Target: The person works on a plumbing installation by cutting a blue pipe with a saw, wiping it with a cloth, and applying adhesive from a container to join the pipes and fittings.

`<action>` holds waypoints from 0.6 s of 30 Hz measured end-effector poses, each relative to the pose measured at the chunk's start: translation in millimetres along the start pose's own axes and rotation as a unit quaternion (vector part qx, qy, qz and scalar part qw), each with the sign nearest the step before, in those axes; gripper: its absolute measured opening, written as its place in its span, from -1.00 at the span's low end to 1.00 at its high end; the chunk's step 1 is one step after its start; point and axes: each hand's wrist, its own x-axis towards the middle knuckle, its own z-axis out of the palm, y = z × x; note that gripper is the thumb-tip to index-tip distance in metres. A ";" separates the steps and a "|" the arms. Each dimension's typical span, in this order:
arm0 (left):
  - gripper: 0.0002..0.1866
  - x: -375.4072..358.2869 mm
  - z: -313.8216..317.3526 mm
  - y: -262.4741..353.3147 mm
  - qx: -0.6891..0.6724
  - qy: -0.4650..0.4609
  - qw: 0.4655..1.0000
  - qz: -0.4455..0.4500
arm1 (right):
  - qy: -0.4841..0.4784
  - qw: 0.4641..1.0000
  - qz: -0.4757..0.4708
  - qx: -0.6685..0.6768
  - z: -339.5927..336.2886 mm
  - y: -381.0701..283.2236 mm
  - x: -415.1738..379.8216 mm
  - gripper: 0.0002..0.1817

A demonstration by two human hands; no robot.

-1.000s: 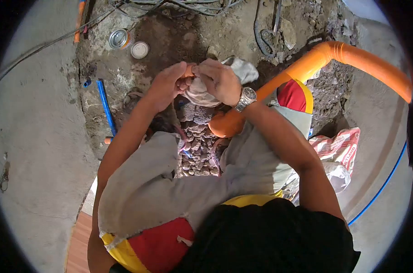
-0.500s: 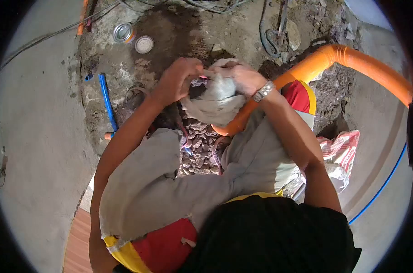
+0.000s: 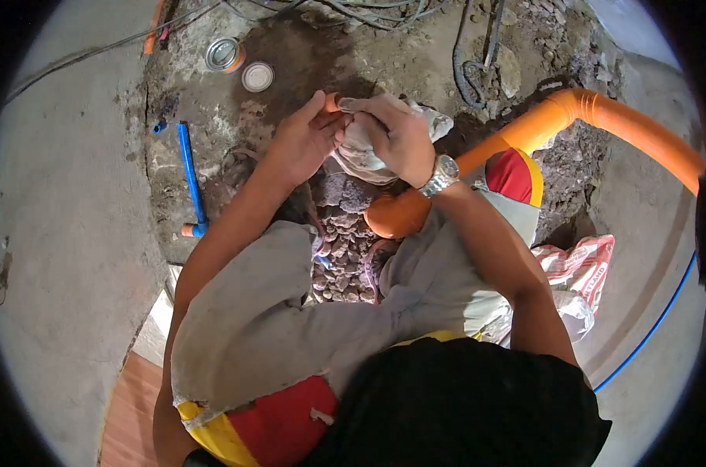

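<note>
My left hand is closed around a small orange fitting, of which only one end shows. My right hand, with a metal watch on its wrist, grips a greyish-white rag and presses part of it against the fitting. The rest of the rag hangs below the fingers. Just under the hands, the rounded end of a large orange pipe lies above loose gravel between my legs.
An open tin and a round lid lie on the dirt. A blue pipe is at the left. Cables cross the top. A red-and-white bag and a blue hose lie right.
The rag has been drawn together and now hangs from my right hand. The orange fitting shows between my hands, and the large pipe's end is uncovered.
</note>
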 end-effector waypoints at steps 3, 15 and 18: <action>-0.73 1.7 2.9 -2.4 0.019 0.014 0.999 -0.022 | 0.000 0.999 -0.015 -0.034 3.3 3.7 -0.4 -0.74; -0.63 -3.6 5.4 -5.4 0.243 0.024 0.961 0.134 | -0.022 0.988 0.066 0.135 10.1 14.4 0.0 -0.79; -0.60 -0.7 5.2 -18.4 0.462 0.005 0.824 0.328 | -0.033 0.939 0.227 0.255 6.7 21.5 -1.9 -0.77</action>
